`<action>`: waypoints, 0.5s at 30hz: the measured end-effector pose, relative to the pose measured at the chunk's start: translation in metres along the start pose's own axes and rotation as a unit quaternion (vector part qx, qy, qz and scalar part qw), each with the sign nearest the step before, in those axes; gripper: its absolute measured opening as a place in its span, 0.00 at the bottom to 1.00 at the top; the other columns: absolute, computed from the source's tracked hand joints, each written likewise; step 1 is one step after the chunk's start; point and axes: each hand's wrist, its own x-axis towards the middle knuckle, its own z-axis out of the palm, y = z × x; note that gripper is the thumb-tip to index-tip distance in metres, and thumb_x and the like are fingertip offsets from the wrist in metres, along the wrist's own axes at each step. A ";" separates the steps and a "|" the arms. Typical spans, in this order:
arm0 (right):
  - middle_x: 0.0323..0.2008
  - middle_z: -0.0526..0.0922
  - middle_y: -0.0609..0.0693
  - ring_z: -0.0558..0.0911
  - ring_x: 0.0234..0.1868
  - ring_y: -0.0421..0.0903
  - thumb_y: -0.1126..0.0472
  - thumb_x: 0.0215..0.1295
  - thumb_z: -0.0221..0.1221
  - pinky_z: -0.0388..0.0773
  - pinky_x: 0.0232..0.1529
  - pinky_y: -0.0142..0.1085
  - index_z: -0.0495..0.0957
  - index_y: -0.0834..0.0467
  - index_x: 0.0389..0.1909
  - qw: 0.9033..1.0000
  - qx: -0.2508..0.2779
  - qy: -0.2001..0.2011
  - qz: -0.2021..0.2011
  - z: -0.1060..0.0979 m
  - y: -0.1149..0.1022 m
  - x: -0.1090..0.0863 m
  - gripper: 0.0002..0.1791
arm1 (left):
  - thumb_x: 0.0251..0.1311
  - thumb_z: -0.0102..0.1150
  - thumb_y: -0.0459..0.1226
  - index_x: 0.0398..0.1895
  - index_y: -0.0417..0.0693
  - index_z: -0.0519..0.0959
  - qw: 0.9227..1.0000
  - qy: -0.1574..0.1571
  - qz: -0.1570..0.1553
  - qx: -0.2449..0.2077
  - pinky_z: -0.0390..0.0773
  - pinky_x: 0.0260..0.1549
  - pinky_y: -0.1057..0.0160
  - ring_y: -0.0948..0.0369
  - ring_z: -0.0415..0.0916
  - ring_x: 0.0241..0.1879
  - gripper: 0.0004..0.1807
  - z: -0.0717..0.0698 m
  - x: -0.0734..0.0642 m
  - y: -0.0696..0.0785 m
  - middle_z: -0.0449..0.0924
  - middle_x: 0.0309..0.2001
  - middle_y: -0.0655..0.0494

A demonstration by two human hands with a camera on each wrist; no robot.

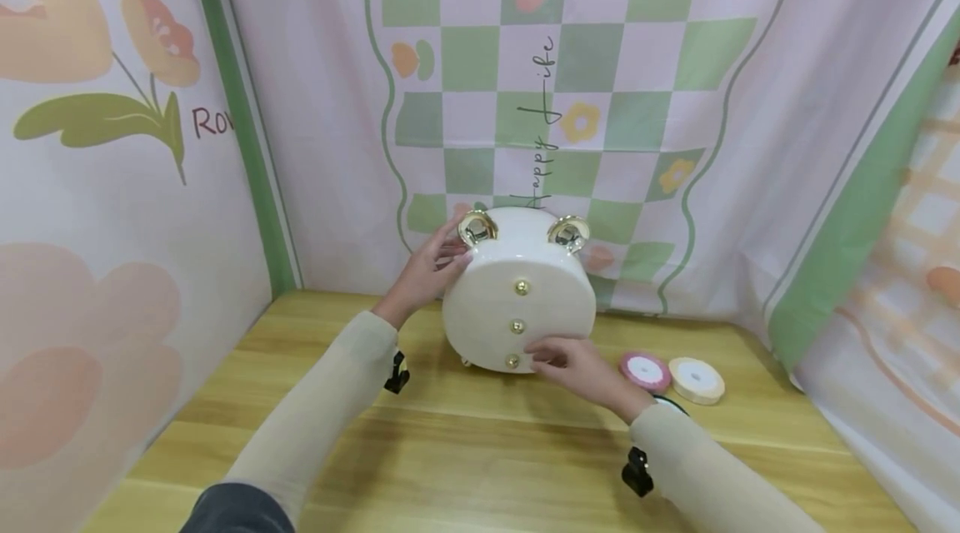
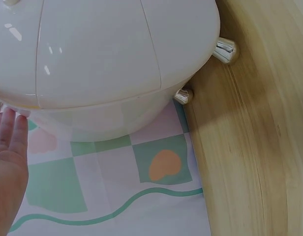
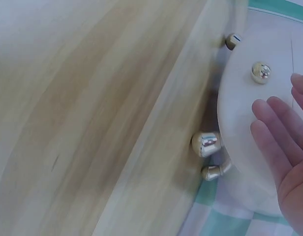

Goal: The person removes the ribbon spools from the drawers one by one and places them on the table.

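A white, rounded drawer box (image 1: pixel 480 308) with two shiny gold ears (image 1: pixel 477 228) stands upright on the table. Down its front run three gold knobs, the lowest knob (image 1: pixel 512 361) near the bottom edge. My left hand (image 1: pixel 431 271) rests on its upper left side beside the ear, fingers nearly straight against the surface in the left wrist view. In front of the lower right of the box is my right hand (image 1: pixel 577 366), its fingertips close to the lowest knob and its fingers loosely extended. Gold feet (image 3: pixel 205 144) show under the box.
To the right on the wooden table (image 1: pixel 450 466) lie a pink ribbon spool (image 1: pixel 645 371) and a cream ribbon spool (image 1: pixel 697 380). A dark-rimmed round thing (image 1: pixel 670 405) is partly hidden behind my right wrist. Behind the box hangs a checked curtain (image 1: pixel 525 58).
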 end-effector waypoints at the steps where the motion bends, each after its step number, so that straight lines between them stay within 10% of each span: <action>1: 0.44 0.87 0.55 0.86 0.44 0.49 0.64 0.68 0.63 0.84 0.47 0.50 0.84 0.61 0.50 1.000 0.001 -0.002 0.003 -0.002 0.001 -0.001 0.12 | 0.73 0.57 0.41 0.80 0.69 0.52 1.000 0.000 -0.001 0.001 0.72 0.64 0.51 0.48 0.72 0.62 0.38 0.000 0.000 -0.001 0.71 0.65 0.42; 15: 0.44 0.87 0.52 0.85 0.44 0.45 0.60 0.71 0.62 0.84 0.45 0.41 0.82 0.57 0.54 0.999 -0.013 -0.017 0.026 -0.031 0.003 -0.017 0.14 | 0.72 0.58 0.43 0.79 0.72 0.54 1.000 0.005 0.000 0.018 0.74 0.62 0.56 0.51 0.73 0.61 0.37 -0.002 -0.001 0.001 0.73 0.62 0.45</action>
